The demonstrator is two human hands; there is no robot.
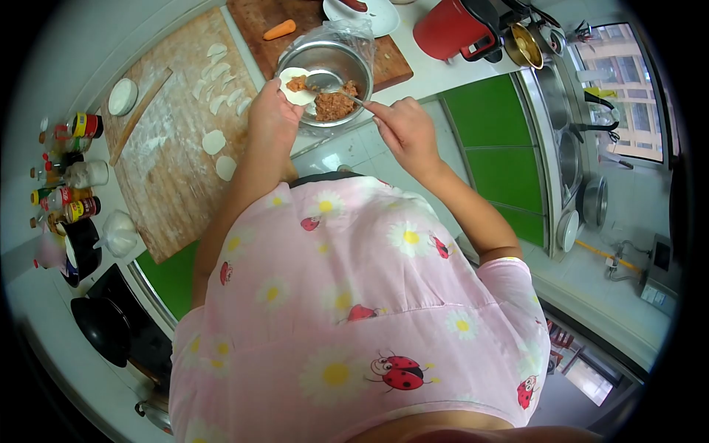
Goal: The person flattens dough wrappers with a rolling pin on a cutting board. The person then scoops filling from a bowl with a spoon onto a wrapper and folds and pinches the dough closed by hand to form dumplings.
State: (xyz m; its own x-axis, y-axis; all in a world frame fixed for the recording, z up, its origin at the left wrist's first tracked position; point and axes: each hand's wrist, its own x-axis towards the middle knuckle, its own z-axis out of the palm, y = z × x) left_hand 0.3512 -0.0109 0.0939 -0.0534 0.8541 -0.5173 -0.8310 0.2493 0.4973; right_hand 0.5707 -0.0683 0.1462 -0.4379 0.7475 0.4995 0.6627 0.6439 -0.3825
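My left hand point(273, 118) holds a round dumpling wrapper point(301, 97) by its edge, over the left side of a steel bowl point(360, 65). A small lump of orange-brown filling lies on the wrapper. My right hand point(408, 133) grips the handle of a metal spoon point(354, 99), whose head is at the wrapper beside that lump. More minced filling point(334, 108) sits in the bowl, which has clear plastic around its far rim. Two flat wrappers point(214, 142) and several folded dumplings point(216, 71) lie on the floured board point(173, 196) to the left.
On the floured board are a rolling pin point(140, 114) and a small white bowl point(122, 97). A carrot point(280, 29) rests on a brown cutting board point(251, 13) beyond the steel bowl. A red pot point(454, 29) stands at the right; bottles and jars line the left wall.
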